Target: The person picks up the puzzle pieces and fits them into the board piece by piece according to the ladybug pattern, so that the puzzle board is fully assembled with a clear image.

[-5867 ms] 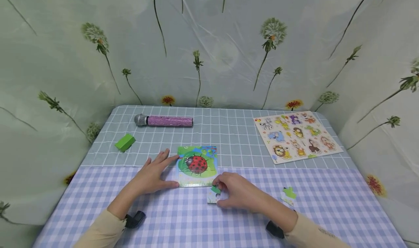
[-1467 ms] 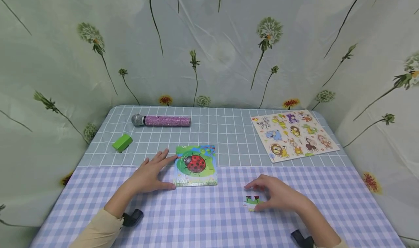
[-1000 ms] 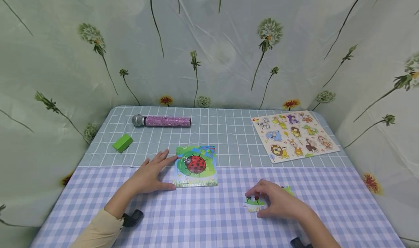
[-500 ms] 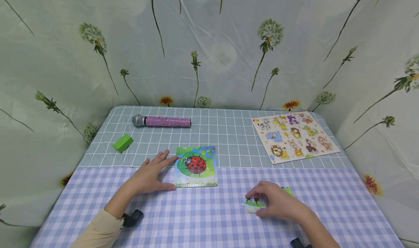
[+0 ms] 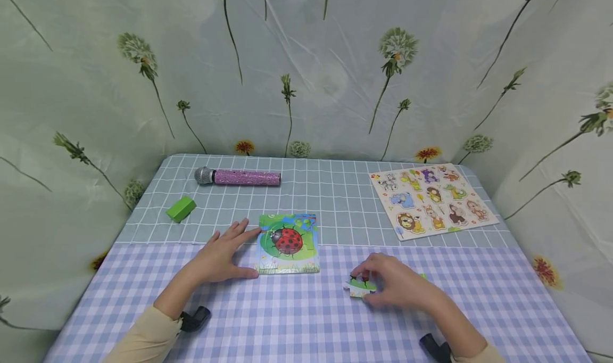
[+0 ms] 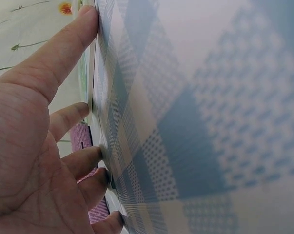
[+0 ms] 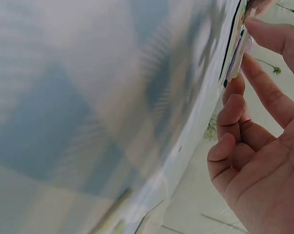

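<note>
A square ladybug jigsaw puzzle (image 5: 288, 255) lies on the checked cloth in the middle of the head view. My left hand (image 5: 217, 256) rests at its left side, fingers spread, with the index fingertip and thumb at the puzzle's edge. To the right of the puzzle, my right hand (image 5: 395, 283) pinches a jigsaw piece (image 5: 360, 285) printed with green, white and dark red flowers. Thumb and fingers hold that piece by its edges in the right wrist view too. Behind the right hand a bit of another green piece (image 5: 423, 275) shows; the rest is hidden.
A glittery pink microphone (image 5: 246, 178) lies at the back left, with a green block (image 5: 181, 208) nearer. An animal puzzle board (image 5: 433, 200) lies at the back right. A flowered curtain (image 5: 330, 75) hangs behind the table.
Several seconds ago my right hand held a piece at the puzzle's lower right corner. It later went right, to the flower piece, and has just shifted that piece left and away from me.
</note>
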### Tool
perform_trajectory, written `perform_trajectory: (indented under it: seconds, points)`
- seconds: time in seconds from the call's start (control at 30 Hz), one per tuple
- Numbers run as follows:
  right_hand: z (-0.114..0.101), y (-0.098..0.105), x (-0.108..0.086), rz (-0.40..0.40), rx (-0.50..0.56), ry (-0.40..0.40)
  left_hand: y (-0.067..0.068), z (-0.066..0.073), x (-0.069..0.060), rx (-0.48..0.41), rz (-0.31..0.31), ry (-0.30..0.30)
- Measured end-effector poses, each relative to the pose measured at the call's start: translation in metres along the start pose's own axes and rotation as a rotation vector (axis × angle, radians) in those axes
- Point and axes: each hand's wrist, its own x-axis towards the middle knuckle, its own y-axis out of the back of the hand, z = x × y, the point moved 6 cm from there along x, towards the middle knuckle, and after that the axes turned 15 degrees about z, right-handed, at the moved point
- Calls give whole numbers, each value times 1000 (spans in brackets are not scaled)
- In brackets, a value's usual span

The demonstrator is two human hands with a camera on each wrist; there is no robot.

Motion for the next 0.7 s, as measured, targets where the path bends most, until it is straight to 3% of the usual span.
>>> perform_trajectory:
  seconds: [0.47, 0.7]
  points:
    - [-16, -5, 45, 34, -78, 79, -1, -2, 0, -4, 9, -3]
    - [-28, -7, 62, 34, -60, 112, -1, -2, 0, 1, 12, -10]
